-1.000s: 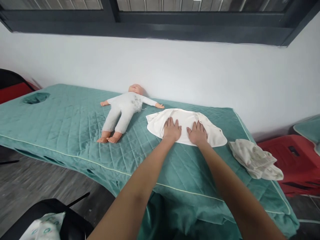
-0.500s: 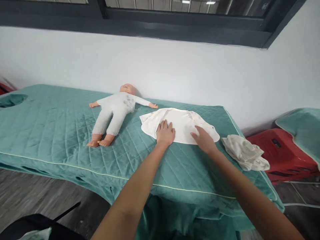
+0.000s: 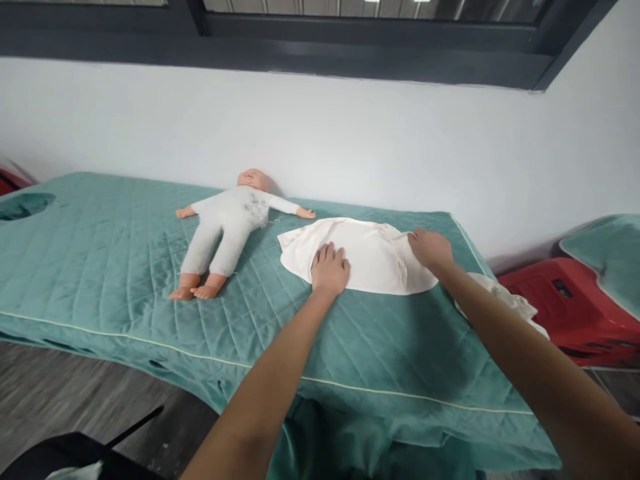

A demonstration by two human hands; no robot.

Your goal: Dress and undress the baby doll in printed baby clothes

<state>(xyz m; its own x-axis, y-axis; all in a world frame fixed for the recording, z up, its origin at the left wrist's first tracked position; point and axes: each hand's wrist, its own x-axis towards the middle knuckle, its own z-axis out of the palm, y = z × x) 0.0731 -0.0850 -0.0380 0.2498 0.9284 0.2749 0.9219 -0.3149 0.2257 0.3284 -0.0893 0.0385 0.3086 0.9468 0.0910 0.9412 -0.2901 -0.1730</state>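
Right hand (image 3: 431, 249): pinching white cloth (image 3: 373, 260) at edge
Left hand (image 3: 331, 269): flat on it, left of pinch
Doll (image 3: 231, 212): farther left

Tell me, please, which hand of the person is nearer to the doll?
Left. The left hand lies on the white cloth, just to the right of the doll; the right hand is farther right, gripping the cloth's right end.
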